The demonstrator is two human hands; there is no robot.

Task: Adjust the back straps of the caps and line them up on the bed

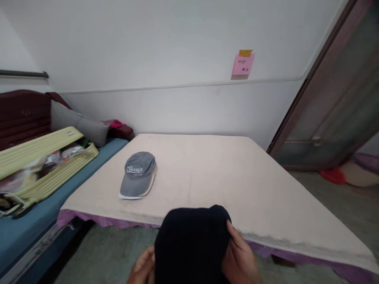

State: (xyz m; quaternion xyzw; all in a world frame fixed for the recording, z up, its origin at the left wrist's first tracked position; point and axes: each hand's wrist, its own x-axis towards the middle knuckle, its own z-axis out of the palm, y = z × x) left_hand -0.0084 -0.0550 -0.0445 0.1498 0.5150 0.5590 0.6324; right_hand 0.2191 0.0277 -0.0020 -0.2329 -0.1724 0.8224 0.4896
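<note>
A black cap-like cloth item (192, 244) is held up at the bottom centre, in front of the table's near edge. My left hand (144, 266) grips its left side, its fingers partly hidden behind the cloth. On the right side, my right hand (240, 256) holds the edge, with the thumb on the outer surface. A grey cap (138, 174) with white lettering lies on the left part of the table (207, 169), brim toward me, with a lighter cap edge showing beneath it.
The table has a pale cover over a purple cloth. At left, a blue-covered seat (69, 177) bears a yellow-green slatted case (44, 152) with bags, and a grey cushion (79, 122). A pink note (243, 65) is on the wall. A sliding door (328, 98) stands at right.
</note>
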